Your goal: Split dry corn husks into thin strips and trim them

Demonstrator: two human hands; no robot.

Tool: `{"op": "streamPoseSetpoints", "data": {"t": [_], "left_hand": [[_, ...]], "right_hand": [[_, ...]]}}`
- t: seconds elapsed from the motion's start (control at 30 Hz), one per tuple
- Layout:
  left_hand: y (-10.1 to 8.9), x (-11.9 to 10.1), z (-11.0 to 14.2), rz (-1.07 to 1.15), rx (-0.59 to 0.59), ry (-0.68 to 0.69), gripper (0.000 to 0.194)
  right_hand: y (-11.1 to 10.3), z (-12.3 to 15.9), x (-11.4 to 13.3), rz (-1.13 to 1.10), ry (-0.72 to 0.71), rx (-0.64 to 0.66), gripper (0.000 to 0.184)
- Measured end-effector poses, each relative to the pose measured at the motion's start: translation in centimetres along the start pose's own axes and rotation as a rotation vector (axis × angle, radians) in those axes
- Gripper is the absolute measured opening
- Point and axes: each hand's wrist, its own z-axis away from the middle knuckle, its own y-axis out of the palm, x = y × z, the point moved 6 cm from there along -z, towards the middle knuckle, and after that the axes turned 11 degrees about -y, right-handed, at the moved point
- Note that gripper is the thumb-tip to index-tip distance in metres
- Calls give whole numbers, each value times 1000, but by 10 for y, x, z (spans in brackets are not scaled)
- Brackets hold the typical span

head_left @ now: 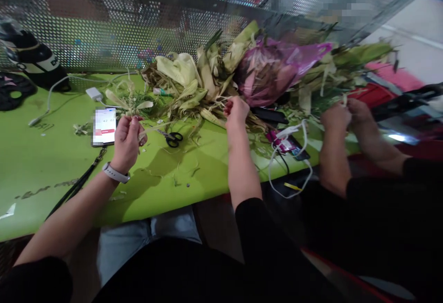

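My left hand (127, 139) is closed on a small corn husk bundle (131, 105), whose pale strips fan out above the fingers. A thin husk strip (155, 128) trails from this hand toward the black-handled scissors (173, 139) on the table. My right hand (237, 110) is raised at the front of a heap of corn husks (207, 74), its fingers curled together. Whatever those fingers pinch is too small to make out. Just left of my left hand lies a lit phone (104, 127).
A pink plastic bag (273, 70) rests against the heap. Near the green table's (155, 192) front edge lie phones and a white cable (306, 132). A co-worker's hands (341, 116) are at the right. A black bottle (34, 58) stands back left, before a perforated metal panel (104, 26).
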Motion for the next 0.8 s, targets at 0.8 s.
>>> {"op": "streamPoseSetpoints", "data": {"t": [0.8], "left_hand": [[0, 40, -5, -115, 30, -258, 22]], "right_hand": [[88, 155, 5, -91, 173, 1077, 18]]}}
